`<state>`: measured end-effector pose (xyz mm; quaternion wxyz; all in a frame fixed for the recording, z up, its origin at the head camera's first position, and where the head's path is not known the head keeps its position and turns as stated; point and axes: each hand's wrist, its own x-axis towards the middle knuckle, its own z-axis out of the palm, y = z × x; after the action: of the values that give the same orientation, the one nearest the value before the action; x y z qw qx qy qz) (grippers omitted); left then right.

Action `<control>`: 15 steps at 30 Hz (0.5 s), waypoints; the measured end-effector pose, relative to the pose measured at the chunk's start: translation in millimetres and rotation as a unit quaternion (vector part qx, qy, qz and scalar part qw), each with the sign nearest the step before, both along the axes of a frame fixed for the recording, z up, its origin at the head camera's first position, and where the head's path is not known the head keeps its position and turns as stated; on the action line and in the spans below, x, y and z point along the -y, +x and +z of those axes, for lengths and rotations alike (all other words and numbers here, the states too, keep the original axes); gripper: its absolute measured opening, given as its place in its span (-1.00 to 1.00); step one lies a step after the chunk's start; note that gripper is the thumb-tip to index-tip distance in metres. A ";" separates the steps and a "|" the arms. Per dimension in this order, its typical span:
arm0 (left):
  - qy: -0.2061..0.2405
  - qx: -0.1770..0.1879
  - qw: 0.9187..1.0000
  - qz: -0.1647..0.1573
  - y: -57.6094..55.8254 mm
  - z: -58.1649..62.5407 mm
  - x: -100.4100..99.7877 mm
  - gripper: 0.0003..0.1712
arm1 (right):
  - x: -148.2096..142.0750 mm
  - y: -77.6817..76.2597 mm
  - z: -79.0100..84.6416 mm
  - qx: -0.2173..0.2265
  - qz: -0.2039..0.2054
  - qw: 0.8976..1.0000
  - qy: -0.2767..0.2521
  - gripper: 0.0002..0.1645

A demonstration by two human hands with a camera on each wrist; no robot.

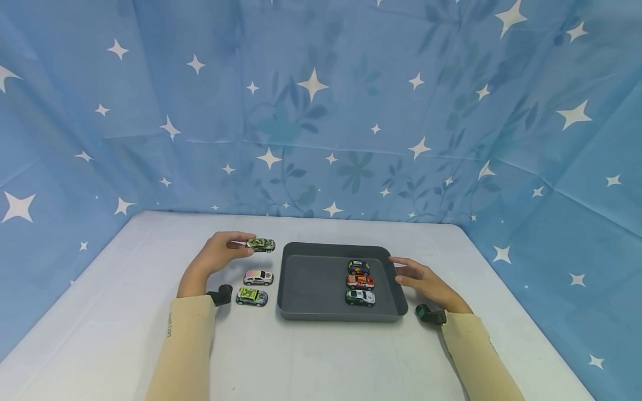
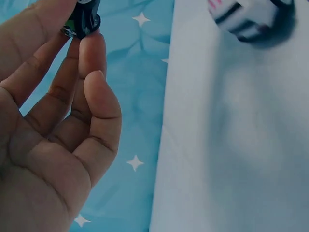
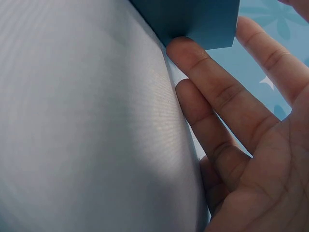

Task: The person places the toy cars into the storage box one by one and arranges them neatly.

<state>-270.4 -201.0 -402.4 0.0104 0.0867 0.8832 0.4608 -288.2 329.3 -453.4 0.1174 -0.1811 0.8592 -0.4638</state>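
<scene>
1 camouflage car [image 1: 261, 245] (in left hand [image 1: 220, 253])

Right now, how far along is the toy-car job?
It looks like loading, about halfway. Done: dark blue car, red car and white-green car sit in the tray. In hand: camouflage car, pinched by the fingers of the left hand. Remaining: pink-white car and green-blue car on the table.

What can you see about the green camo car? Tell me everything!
The toy car has a shiny, hard-looking body with blotchy green camouflage and little wheels. It is upright, to the left of the gray tray. The left hand pinches one end between thumb and fingers; I can't tell whether its wheels touch the table.
</scene>
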 end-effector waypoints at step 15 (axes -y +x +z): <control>0.019 -0.031 0.999 -0.021 7.3 16.8 -13.4 -0.50 | 2.2 1.2 0.8 -0.001 0.002 1.000 0.002 -0.21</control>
<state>-263.1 -187.7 -385.6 -0.0088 0.1192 0.8723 0.4741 -287.0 327.1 -452.6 0.1179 -0.1833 0.8597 -0.4620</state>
